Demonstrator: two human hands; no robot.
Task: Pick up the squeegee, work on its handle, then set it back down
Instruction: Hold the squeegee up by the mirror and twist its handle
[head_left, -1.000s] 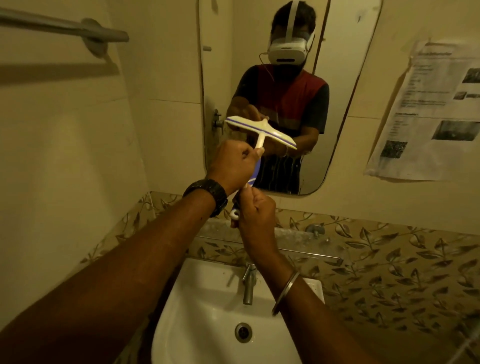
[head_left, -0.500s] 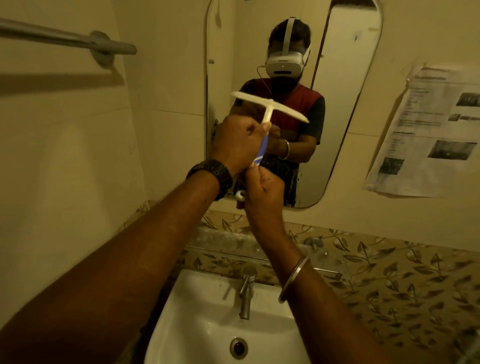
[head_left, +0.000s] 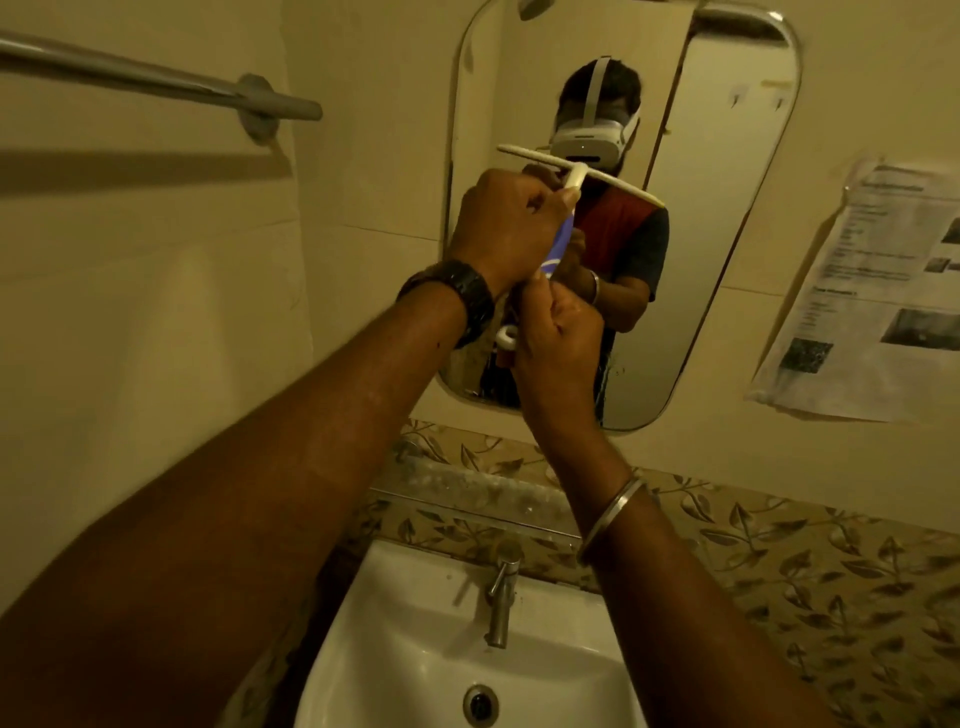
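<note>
Head view: your left hand (head_left: 501, 223) grips upper handle of squeegee (head_left: 563, 208); your right hand (head_left: 558, 332) clamps lower handle; squeegee upright, blade on top, raised before mirror (head_left: 727, 234), above sink (head_left: 415, 649); paper (head_left: 872, 291) on right wall, print too blurred to read.

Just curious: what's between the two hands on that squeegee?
A short blue stretch of the squeegee handle, bare between the left hand above and right hand below, in the head view.
</note>
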